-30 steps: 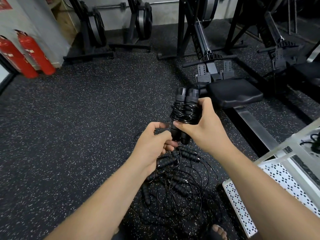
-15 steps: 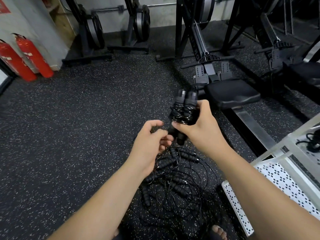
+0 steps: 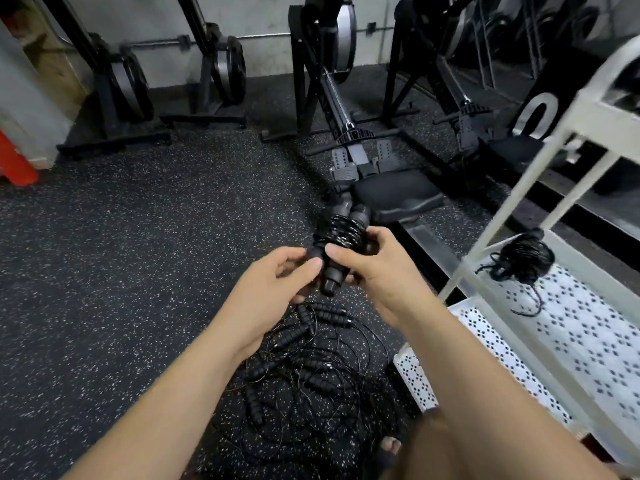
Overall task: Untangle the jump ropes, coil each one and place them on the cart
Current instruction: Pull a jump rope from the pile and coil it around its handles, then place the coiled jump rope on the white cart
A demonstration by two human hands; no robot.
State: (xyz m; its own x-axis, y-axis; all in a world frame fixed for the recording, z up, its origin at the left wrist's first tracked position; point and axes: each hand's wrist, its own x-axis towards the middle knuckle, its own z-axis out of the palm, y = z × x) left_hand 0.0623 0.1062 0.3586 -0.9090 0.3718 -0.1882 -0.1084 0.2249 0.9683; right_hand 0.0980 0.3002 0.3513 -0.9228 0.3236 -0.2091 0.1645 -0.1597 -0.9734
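View of a gym room with a speckled black rubber floor (image 3: 138,254). Left of the white perforated cart (image 3: 571,334), both hands hold a wound jump rope (image 3: 341,233). The right hand (image 3: 377,271) curls round its paired handles and coils, and the left hand (image 3: 273,289) pinches the handles' lower end between thumb and fingers. On the floor just left of the cart's lower shelf lies a tangled pile of ropes (image 3: 311,368). One coiled rope (image 3: 526,259) rests on the cart's shelf. Beyond the cart, a rowing machine (image 3: 391,192) and plate racks (image 3: 228,71) stand toward the grey wall.
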